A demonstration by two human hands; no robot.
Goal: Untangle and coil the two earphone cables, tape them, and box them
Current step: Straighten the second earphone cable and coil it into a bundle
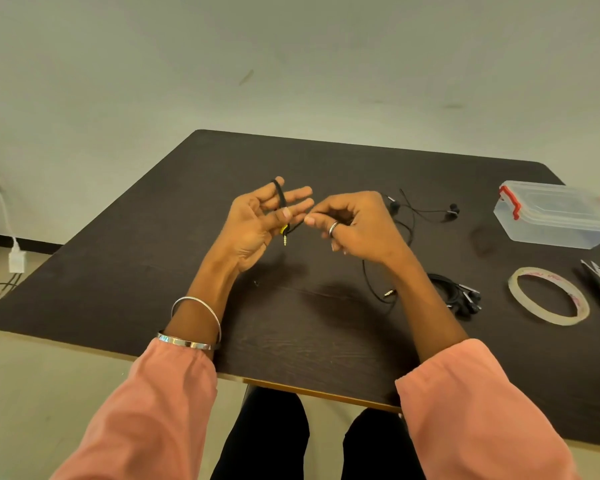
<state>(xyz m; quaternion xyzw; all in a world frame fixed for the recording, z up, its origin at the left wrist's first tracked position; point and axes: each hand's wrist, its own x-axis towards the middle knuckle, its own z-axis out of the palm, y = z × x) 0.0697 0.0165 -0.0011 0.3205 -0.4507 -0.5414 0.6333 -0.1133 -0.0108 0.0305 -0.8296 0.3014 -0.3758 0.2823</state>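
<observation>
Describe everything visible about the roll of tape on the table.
The roll of tape is a thin, wide ring with a beige core and clear or pale tape; faint reddish print shows on the inner face. It lies flat on the dark table, right of the bundled black earphones, in front of the plastic box. Nothing visibly touches it.

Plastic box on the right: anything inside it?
The box is translucent with its lid on and red clips down. No dark cable shape shows through, so it looks empty, though the cloudy walls leave that unsure.
</observation>
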